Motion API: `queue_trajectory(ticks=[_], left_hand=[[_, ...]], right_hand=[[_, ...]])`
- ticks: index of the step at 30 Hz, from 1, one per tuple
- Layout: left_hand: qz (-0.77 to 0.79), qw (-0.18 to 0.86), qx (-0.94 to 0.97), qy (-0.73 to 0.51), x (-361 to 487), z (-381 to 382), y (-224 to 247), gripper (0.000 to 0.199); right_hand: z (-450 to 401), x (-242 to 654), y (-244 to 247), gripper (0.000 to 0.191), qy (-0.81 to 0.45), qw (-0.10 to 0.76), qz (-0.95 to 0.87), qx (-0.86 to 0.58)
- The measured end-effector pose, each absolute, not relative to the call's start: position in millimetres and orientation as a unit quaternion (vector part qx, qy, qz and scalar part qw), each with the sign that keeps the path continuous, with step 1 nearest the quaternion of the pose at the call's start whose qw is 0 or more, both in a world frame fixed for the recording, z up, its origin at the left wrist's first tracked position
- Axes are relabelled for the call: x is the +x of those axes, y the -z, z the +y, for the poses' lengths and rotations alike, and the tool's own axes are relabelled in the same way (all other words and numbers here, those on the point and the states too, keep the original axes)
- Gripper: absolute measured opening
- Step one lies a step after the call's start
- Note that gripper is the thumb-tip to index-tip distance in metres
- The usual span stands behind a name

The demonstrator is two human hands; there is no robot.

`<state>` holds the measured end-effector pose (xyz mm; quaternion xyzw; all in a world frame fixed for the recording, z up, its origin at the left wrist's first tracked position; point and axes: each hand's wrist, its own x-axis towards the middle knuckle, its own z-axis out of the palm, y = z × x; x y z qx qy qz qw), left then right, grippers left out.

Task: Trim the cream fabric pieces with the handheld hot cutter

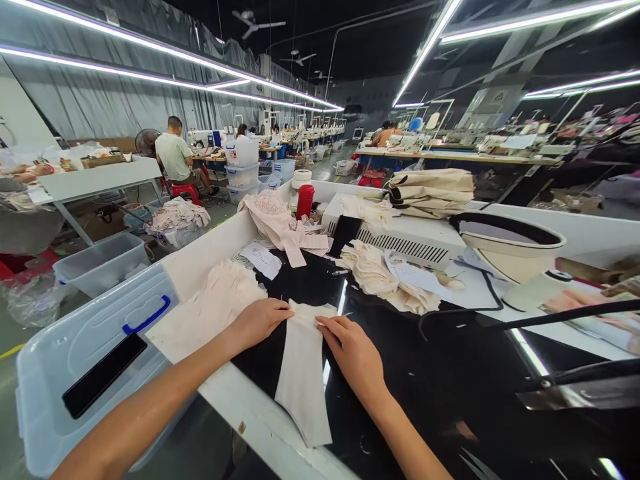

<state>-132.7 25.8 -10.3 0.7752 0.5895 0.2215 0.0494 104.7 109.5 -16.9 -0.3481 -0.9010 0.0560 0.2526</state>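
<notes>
Both hands [309,323] pinching top corners of pale fabric pc [304,373]; fabric pile [213,300] just L of L hand [264,320].

Pointed metal blades [481,465], perhaps scissors, cut off by the bottom edge.

Hands, one pair, bare: left hand [260,322], right hand [356,355]. Fingers [336,325] slender, tapered. Wrists [227,341] unadorned. Left forearm [160,395] and right forearm [406,428], uncovered, smooth, narrowing wristward. Nail detail: too small to tell.

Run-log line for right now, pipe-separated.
left hand: holding pale fabric piece, upper left | right hand: holding upper right | black phone: on blue-handled bin lid
</notes>
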Motion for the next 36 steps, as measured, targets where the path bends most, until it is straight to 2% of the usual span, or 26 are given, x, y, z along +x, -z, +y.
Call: queue_trajectory(ticks=[9,19,26,31,36], left_hand=[[0.580,0.022,0.781,-0.230,-130.6,26.6,17.8,0.034],[0.575,0.002,0.785,-0.232,-121.2,29.0,6.2,0.051],[0.577,-0.010,0.789,-0.212,-108.3,34.3,9.4,0.041],[0.584,0.010,0.789,-0.190,-113.7,26.4,10.3,0.047],[0.584,0.012,0.792,-0.176,-114.5,21.9,10.7,0.043]], right_hand=[[105.9,102.4,14.6,0.031,0.022,0.232,-0.918,-0.321],[105.9,101.9,15.6,0.032,0.039,0.227,-0.919,-0.320],[103.2,100.9,11.2,0.029,0.038,0.228,-0.918,-0.323],[100.1,98.8,9.2,0.029,0.003,0.223,-0.917,-0.330],[100.3,99.9,7.9,0.033,-0.022,0.235,-0.916,-0.324]])
